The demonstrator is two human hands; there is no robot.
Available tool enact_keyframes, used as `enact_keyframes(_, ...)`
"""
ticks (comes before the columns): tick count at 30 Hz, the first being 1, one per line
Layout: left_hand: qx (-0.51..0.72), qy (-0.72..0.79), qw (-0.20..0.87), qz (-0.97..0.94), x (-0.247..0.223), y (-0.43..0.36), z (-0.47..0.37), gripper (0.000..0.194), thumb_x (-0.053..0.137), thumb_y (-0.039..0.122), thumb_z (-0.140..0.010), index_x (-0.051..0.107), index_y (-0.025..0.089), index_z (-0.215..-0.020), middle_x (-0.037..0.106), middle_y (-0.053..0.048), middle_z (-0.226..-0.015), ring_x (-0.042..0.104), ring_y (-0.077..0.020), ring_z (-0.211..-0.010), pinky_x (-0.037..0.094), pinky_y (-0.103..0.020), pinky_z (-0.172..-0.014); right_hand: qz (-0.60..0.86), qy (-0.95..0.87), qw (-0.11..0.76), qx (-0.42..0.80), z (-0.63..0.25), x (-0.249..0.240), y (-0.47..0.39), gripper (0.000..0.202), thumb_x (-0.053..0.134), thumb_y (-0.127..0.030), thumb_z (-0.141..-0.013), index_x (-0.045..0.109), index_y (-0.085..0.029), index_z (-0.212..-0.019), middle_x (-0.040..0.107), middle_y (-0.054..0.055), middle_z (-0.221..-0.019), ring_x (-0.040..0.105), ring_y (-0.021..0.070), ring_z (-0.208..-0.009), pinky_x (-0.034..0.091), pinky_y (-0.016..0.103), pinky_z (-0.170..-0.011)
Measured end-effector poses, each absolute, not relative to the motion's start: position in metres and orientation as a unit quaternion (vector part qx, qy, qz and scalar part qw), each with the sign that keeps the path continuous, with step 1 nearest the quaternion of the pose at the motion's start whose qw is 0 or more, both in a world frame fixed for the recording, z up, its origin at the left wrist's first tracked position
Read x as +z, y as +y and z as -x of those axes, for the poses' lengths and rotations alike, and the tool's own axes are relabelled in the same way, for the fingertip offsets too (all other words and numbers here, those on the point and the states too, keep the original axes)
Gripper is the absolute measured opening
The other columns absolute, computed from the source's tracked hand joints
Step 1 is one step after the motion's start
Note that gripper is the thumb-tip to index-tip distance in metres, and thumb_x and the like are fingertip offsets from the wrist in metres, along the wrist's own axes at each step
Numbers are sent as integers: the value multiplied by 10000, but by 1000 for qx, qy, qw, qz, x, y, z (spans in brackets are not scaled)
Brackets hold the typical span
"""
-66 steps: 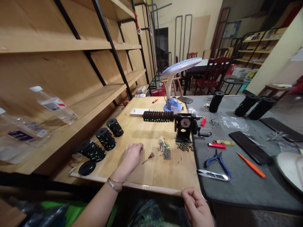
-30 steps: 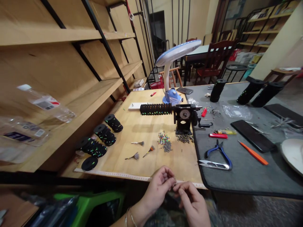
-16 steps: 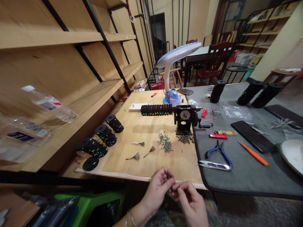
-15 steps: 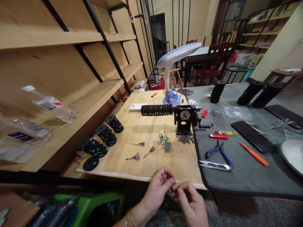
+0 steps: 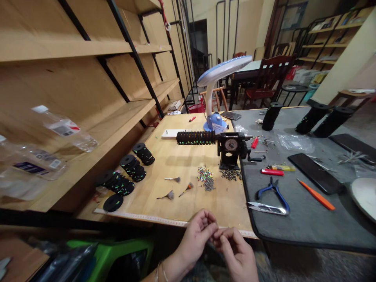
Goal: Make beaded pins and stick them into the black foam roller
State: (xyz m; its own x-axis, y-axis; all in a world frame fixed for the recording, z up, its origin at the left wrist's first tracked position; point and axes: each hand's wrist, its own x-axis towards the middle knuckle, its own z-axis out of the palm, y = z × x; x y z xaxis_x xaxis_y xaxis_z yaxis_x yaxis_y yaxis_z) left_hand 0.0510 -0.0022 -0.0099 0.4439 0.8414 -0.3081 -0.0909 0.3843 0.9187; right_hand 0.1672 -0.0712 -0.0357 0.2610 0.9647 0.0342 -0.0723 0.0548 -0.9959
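At the front edge of the wooden table (image 5: 164,160), my left hand (image 5: 197,234) and my right hand (image 5: 236,250) meet with fingertips pinched together. Whatever they hold is too small to make out. Beyond them lie a pile of coloured beads (image 5: 204,172), a heap of small grey metal pieces (image 5: 209,185) and some dark brass-toned pieces (image 5: 231,174). To the left are three small feathery tufts, one of them orange-tipped (image 5: 186,189). Farther back, a black ridged foam spool (image 5: 196,138) sits on the shaft of a hand-crank winder (image 5: 230,147).
Black foam spools (image 5: 119,183) line the table's left side. A blue-and-white lamp (image 5: 214,121) stands at the back. On the grey mat (image 5: 305,219) lie blue-handled pliers (image 5: 273,192), thread snips (image 5: 267,208), an orange tool (image 5: 315,194), a phone-like black slab (image 5: 315,172) and a red lighter (image 5: 272,172). Shelves (image 5: 123,113) rise at left.
The view has shifted very slightly, so the table things sit a little to the right and lower. My hands stay pinched together in nearly the same place.
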Motion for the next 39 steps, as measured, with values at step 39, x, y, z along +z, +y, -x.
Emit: enact_keyframes(39,319,344,243,-849,-16,-10,-34,111,451,124,-912,513,211,-941,621,-37,-806,609,-179,-736,485,-281,-673,587,-422,519,456,-174,-29,-63,379,521,-532,-885,601,-172,-793,522,-33,-556,492,129,-512,375,220,-504)
